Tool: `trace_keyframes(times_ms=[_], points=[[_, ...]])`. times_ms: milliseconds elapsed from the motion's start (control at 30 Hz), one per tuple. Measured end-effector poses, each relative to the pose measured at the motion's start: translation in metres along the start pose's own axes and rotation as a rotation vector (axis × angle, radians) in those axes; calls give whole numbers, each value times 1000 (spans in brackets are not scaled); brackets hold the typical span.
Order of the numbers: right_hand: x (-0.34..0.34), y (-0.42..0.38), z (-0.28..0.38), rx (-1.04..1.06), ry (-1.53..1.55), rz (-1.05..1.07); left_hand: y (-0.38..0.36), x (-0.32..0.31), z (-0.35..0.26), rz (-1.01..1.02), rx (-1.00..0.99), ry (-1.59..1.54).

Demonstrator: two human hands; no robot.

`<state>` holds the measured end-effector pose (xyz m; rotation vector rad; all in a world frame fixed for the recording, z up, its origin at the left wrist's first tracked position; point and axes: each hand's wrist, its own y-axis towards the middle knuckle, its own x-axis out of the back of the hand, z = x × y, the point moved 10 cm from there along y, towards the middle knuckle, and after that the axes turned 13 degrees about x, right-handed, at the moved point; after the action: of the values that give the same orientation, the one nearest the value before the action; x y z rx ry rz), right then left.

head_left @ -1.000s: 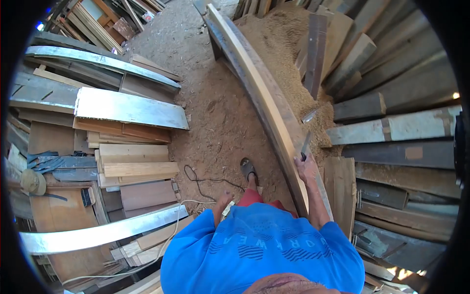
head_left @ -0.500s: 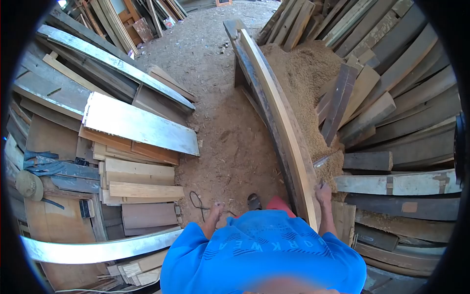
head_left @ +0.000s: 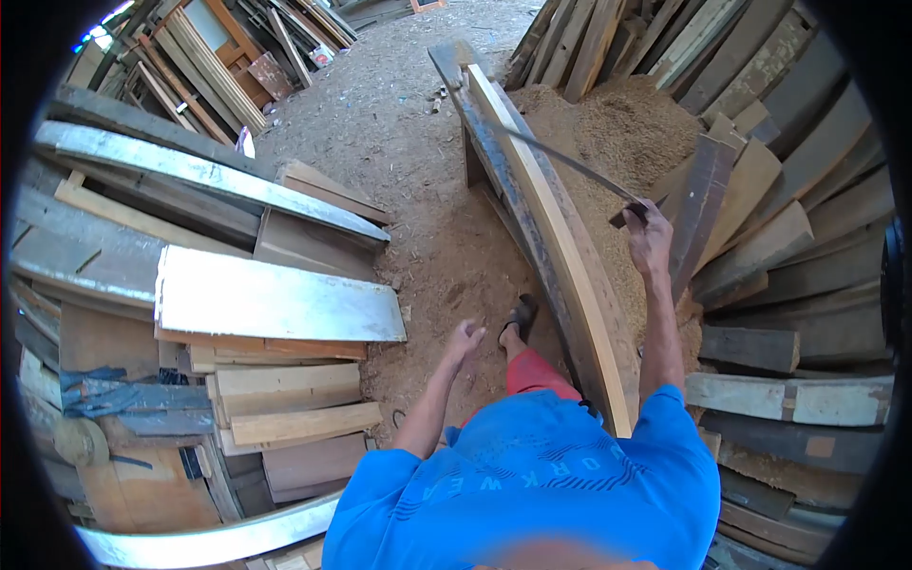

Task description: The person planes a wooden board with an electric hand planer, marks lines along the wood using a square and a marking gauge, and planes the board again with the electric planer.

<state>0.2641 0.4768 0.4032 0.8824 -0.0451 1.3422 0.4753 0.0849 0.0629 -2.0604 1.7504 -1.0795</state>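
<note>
The right hand (head_left: 650, 239) grips the handle of a long saw (head_left: 579, 165), past the right edge of the bench (head_left: 452, 59). A pale wood strip (head_left: 562, 237) lies along the bench. The left hand (head_left: 463, 346), beyond its left edge, looks loosely curled. The blue shirt (head_left: 541, 494) shows letters like "ORK" and "WEA".

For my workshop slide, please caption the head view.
Right hand holds a long-bladed tool near a pale plank on a bench.
</note>
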Motion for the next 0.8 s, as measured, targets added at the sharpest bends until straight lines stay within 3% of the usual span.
trace_keyframes(times_ms=[133,233,300,367,500,633,767,800], points=[[-121,91,-76,-31,-12,192,87,15,-185,-8,-122,-65],[-213,164,-127,15,100,195,160,10,-280,36,-73,-179],[-270,220,-151,58,94,210,212,7,-333,20,-158,-207],[-328,267,-167,71,146,234,265,7,-372,-87,-161,-168],[-427,339,-181,151,248,328,308,9,-427,-176,-146,-117],[-519,365,-214,198,406,358,326,-5,-447,-81,-168,-92],[-539,363,-225,-3,742,350,327,-3,-450,-80,-131,-57],[-539,362,-223,48,642,366,326,-2,-451,-74,-121,-47]])
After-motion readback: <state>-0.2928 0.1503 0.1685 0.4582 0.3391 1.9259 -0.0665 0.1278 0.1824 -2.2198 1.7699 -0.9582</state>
